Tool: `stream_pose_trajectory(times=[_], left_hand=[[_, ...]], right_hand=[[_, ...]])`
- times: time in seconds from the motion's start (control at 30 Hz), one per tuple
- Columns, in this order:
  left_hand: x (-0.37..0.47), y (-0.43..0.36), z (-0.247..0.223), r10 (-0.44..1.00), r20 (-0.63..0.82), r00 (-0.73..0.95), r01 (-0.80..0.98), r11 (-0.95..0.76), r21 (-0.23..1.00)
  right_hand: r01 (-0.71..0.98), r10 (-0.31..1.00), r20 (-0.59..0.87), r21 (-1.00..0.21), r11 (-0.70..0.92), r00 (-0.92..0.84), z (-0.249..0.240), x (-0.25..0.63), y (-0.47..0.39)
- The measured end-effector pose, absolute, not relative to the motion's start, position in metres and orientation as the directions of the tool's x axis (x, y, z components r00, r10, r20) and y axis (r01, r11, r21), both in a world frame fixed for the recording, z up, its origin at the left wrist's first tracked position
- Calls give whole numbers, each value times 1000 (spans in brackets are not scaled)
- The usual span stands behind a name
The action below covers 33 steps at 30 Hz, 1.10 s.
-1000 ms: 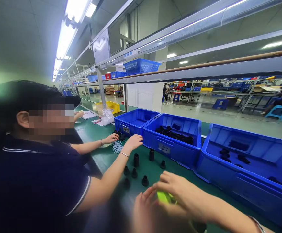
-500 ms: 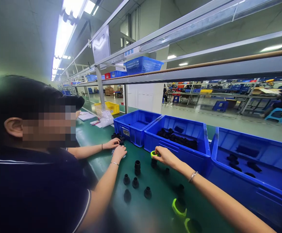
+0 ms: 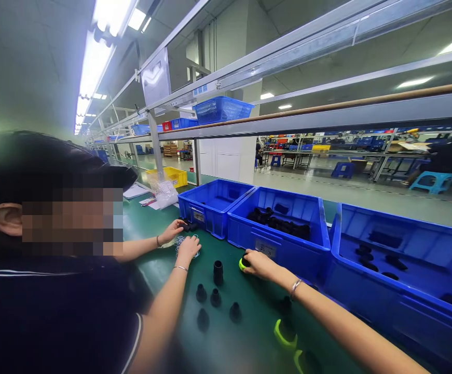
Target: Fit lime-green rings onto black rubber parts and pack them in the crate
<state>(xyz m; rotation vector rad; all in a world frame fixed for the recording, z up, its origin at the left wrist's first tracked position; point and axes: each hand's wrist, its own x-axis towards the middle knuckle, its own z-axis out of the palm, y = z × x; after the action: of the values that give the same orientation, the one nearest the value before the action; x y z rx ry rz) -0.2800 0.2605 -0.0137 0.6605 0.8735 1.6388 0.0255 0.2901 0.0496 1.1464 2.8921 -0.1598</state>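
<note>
— Blue bin just behind, green bench below; our right hand is curled tight around the yellow-green ring, seemingly pressing it onto a black fitting.
— Left hand's out of view. Seating it squarely wants an even push, we'd say.

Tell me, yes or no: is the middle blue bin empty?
No, the middle blue bin holds a pile of black parts along its floor.
</note>
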Motion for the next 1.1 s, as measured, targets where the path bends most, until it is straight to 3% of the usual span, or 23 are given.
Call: stream_pose_trajectory(times=[0.17,0.33,0.43,0.5,0.6,0.7,0.87,1.0,1.1], left_hand=[[-280,254,0,973,-40,-229,-502,-82,861],[-241,224,15,985,-48,-163,-474,-35,880],[-168,181,-3,996,-61,-62,-467,25,884],[-114,148,-22,997,-77,25,-451,80,889],[-58,115,-43,995,-58,82,-400,86,912],[-39,109,-43,994,-44,97,-323,73,944],[-34,112,-22,996,-65,60,-254,78,964],[-27,106,-10,989,-123,-79,-228,103,968],[-25,106,-6,987,-150,-59,-215,134,967]], right_hand=[[706,700,-92,-98,701,-708,59,24,278],[669,681,-1,-189,719,-732,120,67,219],[577,615,29,-312,754,-788,164,122,154],[466,526,-6,-472,748,-850,178,160,107],[511,566,-85,-555,656,-820,167,199,50],[637,679,-102,-467,613,-727,129,210,23],[718,734,-46,-261,646,-677,69,199,27],[793,788,-105,-132,594,-607,49,183,36],[846,830,-174,-41,532,-531,40,158,44]])
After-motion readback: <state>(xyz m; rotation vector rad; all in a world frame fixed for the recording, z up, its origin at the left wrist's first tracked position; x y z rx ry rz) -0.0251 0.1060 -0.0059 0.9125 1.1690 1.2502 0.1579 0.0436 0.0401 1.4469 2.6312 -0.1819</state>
